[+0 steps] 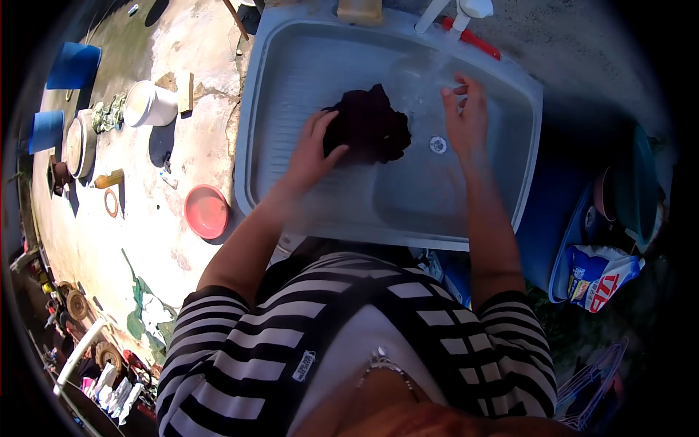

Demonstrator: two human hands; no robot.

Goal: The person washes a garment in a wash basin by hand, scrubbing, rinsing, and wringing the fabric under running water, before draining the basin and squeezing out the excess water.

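A dark, bunched cloth (370,125) lies in the grey sink (309,200), across the ribbed part and the edge of the basin. My left hand (314,151) rests at the cloth's left side, fingers apart, with the fingertips touching it. Over the basin on the right, my right hand (466,113) is raised with its fingers apart and bent, holding nothing, close below the white tap (466,14). Some water shows under the tap. A metal drain (437,145) sits between the cloth and my right hand.
A red object (473,40) lies behind the tap, and a tan block (360,10) is on the sink's back rim. Left on the ground are a red basin (207,212), a white bucket (149,104) and blue containers (73,65). At right is a detergent bag (601,277).
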